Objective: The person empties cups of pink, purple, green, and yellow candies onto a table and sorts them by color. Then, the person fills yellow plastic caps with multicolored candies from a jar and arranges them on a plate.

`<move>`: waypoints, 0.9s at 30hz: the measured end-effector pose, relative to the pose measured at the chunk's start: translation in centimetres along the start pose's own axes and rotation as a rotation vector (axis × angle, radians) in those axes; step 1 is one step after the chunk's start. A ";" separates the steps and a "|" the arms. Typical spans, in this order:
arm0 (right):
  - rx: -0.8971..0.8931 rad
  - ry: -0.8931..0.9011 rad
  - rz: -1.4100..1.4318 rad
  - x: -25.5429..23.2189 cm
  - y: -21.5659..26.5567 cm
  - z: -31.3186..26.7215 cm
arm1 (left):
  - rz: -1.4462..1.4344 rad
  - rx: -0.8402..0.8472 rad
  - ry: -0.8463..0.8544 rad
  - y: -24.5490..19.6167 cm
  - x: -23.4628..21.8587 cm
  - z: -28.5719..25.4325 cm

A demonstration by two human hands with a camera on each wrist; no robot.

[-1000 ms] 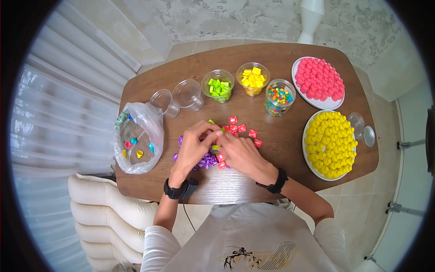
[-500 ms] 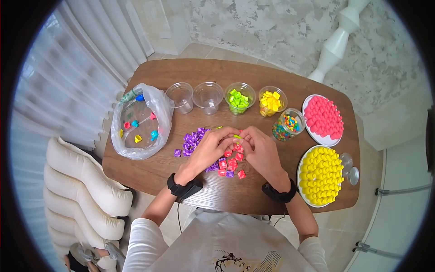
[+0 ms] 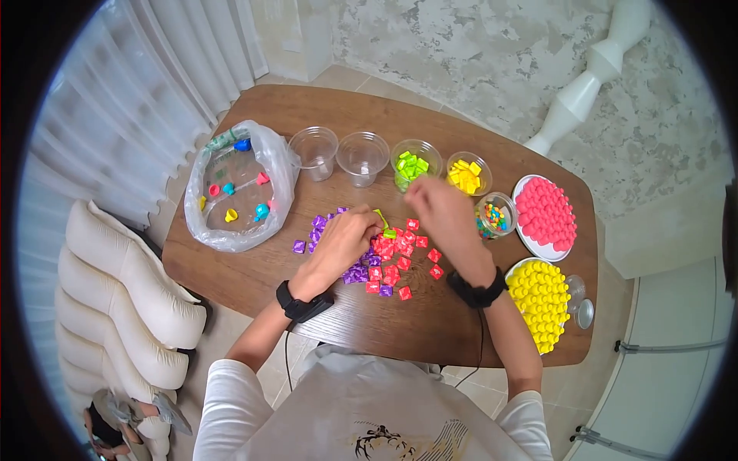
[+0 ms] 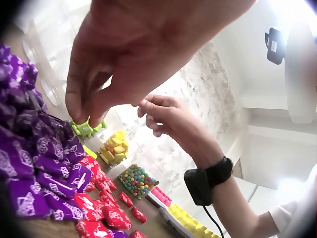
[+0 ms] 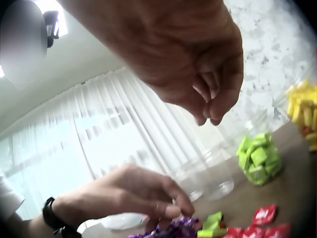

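Observation:
My left hand (image 3: 346, 238) is low over a pile of purple wrapped candies (image 4: 54, 163) and red wrapped candies (image 3: 388, 247). Its thumb and fingers are bent but a little apart, right beside green wrapped candies (image 5: 212, 224) on the pile. My right hand (image 3: 446, 211) is raised near the cup of green candies (image 3: 413, 167), blurred in the head view. Its fingers are curled with the tips close together, and no candy shows at them in the right wrist view.
Two empty clear cups (image 3: 363, 157) stand left of the green one, a cup of yellow candies (image 3: 467, 175) right of it. A jar of colourful candies (image 3: 493, 219), plates of pink pieces (image 3: 546, 213) and yellow pieces (image 3: 538, 300) stand right. A plastic bag (image 3: 280, 196) lies left.
My two hands have separated after working together at a green candy. The right hand has moved forward toward the green cup; the left stays over the pile. The head view has shifted.

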State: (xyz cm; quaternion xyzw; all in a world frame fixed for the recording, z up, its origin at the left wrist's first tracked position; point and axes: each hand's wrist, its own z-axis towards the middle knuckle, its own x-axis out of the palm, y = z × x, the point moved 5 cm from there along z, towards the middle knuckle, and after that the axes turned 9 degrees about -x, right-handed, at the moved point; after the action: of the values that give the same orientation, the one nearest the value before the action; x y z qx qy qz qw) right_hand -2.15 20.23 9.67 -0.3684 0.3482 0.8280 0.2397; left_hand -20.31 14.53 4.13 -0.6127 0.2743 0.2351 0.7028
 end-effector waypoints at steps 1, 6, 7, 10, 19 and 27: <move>-0.015 0.167 0.080 1.8 0.4 -1.0 | 0.011 0.008 0.045 0.2 0.4 0.0; -0.079 0.357 0.013 5.7 1.0 -4.1 | -0.001 0.040 0.026 1.0 1.3 -0.2; -0.083 0.349 0.005 5.9 0.9 -4.3 | 0.001 0.042 0.027 0.8 1.2 -0.1; -0.090 0.362 -0.028 6.1 0.4 -4.2 | 0.022 -0.008 0.063 0.5 1.2 0.5; -0.121 0.112 0.001 -0.1 -2.0 2.1 | 0.318 0.118 0.037 0.6 2.1 2.0; 0.041 0.098 0.000 -0.5 -0.9 1.8 | 0.359 0.279 0.024 1.8 3.5 2.9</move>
State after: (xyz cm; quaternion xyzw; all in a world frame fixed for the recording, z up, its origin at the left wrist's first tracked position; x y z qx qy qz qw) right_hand -2.07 22.13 10.59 -0.4036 0.3765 0.8015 0.2300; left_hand -18.64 17.62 0.72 -0.4539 0.4171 0.3089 0.7243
